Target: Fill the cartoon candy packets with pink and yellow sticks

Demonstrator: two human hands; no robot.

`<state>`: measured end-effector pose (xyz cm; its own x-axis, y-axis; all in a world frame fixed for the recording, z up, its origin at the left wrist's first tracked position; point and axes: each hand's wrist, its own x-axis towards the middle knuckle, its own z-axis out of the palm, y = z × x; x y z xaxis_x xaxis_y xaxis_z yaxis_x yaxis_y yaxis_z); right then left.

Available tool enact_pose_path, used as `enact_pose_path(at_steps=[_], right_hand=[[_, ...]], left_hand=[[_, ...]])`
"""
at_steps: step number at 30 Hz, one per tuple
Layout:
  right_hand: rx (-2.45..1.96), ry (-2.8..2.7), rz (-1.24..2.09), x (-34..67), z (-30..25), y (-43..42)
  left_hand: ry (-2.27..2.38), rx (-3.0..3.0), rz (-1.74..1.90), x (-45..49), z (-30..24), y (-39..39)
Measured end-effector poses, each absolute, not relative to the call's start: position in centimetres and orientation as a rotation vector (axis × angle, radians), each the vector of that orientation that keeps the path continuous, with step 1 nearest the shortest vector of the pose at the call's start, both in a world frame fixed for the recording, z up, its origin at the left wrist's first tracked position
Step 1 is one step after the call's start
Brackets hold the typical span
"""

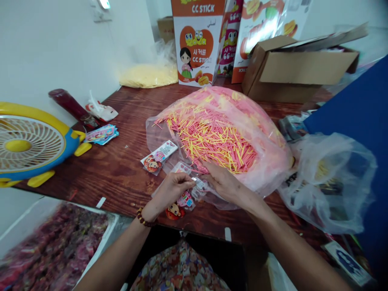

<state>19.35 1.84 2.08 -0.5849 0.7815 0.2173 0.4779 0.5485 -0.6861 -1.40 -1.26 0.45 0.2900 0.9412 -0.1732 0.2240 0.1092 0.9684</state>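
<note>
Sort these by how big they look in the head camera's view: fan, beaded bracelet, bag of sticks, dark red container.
1. Bag of sticks
2. Fan, cut off by the edge
3. Dark red container
4. Beaded bracelet

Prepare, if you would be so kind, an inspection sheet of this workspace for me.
Surface: dark wood-grain table, white strips along its near edge.
Work items: large clear bag holding pink and yellow sticks, open on its near side; small printed packets.
Clutter: fan, bottle, tissue pack at left; crumpled plastic bag at right.
Hands: left hand pinches a clear packet; right hand has its fingers by the sticks, grip unclear.
Cables: nothing seen.
Surroundings: printed cartons and open cardboard box behind; blue panel at right.
</note>
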Motion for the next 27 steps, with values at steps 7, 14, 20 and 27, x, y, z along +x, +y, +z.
enact_pose_path(at_steps=[7, 14, 20, 27], right_hand=[[-1.056, -2.259, 0.831, 19.4, 1.3, 1.7], [-0.976, -1.35, 1.312, 18.6, 3.6, 1.3], [-0.791, -1.001, 1.278, 16.0, 4.8, 0.5], [-0.999, -1.233, 1.219, 15.3, 3.2, -0.1]], left_hand=[[1.192, 1.474, 0.719, -1.0, 0.8, -1.4], [1.143, 1.648, 0.808, -1.1, 0.9, -2.3], [1.134, 1.629, 0.902, -0.4, 0.8, -2.5], [1.174, 1.513, 0.96, -0.4, 0.9, -2.2]])
